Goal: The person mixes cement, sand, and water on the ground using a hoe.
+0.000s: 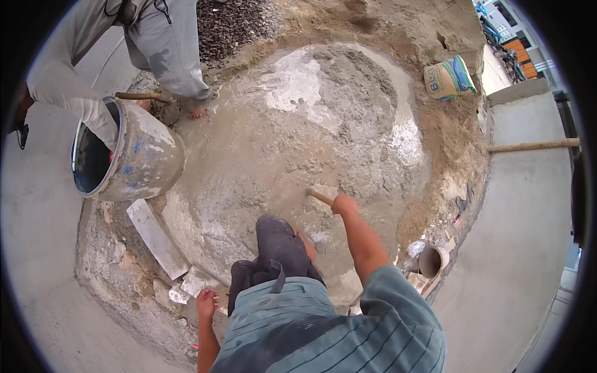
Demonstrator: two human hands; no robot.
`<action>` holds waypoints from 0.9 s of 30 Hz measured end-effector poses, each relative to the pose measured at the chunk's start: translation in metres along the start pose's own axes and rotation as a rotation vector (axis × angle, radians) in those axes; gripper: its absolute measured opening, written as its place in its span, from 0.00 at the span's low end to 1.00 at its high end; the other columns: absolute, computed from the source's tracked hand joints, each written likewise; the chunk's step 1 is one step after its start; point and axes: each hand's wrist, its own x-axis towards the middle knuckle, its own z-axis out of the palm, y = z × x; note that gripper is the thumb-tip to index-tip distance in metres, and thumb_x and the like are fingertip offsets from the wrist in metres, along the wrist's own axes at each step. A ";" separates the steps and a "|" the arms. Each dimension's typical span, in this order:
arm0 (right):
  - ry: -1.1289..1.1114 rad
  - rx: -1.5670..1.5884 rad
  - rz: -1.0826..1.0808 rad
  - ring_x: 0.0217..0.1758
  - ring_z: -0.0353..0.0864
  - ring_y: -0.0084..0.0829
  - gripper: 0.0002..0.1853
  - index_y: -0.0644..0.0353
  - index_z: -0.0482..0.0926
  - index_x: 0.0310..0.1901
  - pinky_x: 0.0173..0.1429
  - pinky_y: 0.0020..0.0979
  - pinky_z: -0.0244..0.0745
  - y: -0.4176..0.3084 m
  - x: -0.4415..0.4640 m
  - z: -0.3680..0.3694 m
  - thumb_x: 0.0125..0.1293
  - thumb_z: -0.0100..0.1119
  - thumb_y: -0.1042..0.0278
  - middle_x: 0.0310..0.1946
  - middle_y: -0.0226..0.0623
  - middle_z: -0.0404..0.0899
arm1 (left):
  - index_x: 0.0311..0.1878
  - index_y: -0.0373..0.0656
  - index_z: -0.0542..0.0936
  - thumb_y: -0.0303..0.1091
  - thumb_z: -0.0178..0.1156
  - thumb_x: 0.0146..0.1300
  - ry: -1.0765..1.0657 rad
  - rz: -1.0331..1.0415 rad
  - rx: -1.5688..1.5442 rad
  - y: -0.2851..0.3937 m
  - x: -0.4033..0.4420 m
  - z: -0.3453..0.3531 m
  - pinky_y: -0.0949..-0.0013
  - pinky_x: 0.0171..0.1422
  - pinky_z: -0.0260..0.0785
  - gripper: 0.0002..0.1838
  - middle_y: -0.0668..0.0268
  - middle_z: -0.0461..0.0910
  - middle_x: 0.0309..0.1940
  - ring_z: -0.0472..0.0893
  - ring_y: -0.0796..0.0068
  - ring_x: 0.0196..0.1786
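Note:
My right hand [344,204] is closed round a short wooden handle [321,197], whose far end rests at the wet grey mix [267,161] spread on the ground before me. At the lower left my left hand [208,303] hangs beside my body with its fingers curled. Whether it holds anything is too small to make out. Near it lie pale rubble and a white scrap [178,294]. The mix is wet and lumpy, with pale, watery patches at its top and right side.
At the upper left another person in grey clothing [165,46] reaches into a large bucket [143,149]. A long block [157,239] lies below it. On the right are a bag [449,78], a wooden pole [535,145] and a pipe piece [430,261]. Dark gravel [233,28] lies at the top.

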 end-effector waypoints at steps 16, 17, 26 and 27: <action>-0.705 1.093 0.321 0.34 0.82 0.38 0.17 0.61 0.80 0.42 0.35 0.47 0.77 -0.029 0.109 0.124 0.53 0.72 0.63 0.32 0.38 0.80 | 0.57 0.35 0.71 0.56 0.53 0.70 -0.862 -0.660 -0.270 0.194 0.064 0.431 0.53 0.64 0.73 0.30 0.53 0.78 0.53 0.81 0.55 0.52; -0.687 1.138 0.193 0.33 0.81 0.40 0.16 0.62 0.80 0.40 0.35 0.47 0.77 -0.028 0.138 0.139 0.52 0.72 0.64 0.32 0.39 0.80 | 0.56 0.35 0.72 0.56 0.54 0.69 -0.914 -0.724 -0.383 0.193 0.077 0.471 0.52 0.64 0.73 0.30 0.54 0.77 0.53 0.81 0.55 0.52; -0.868 1.340 0.291 0.34 0.83 0.48 0.06 0.58 0.85 0.24 0.37 0.49 0.77 0.023 0.253 0.125 0.47 0.65 0.66 0.36 0.50 0.84 | 0.49 0.40 0.75 0.32 0.63 0.63 -0.589 -0.919 -0.609 0.229 0.072 0.618 0.78 0.35 0.77 0.14 0.61 0.77 0.40 0.78 0.70 0.37; -0.874 1.329 0.315 0.34 0.83 0.48 0.06 0.58 0.85 0.24 0.37 0.49 0.77 0.042 0.265 0.120 0.47 0.65 0.66 0.36 0.50 0.84 | 0.49 0.40 0.75 0.32 0.63 0.63 -0.585 -0.944 -0.612 0.230 0.070 0.640 0.78 0.35 0.77 0.14 0.61 0.77 0.40 0.78 0.70 0.37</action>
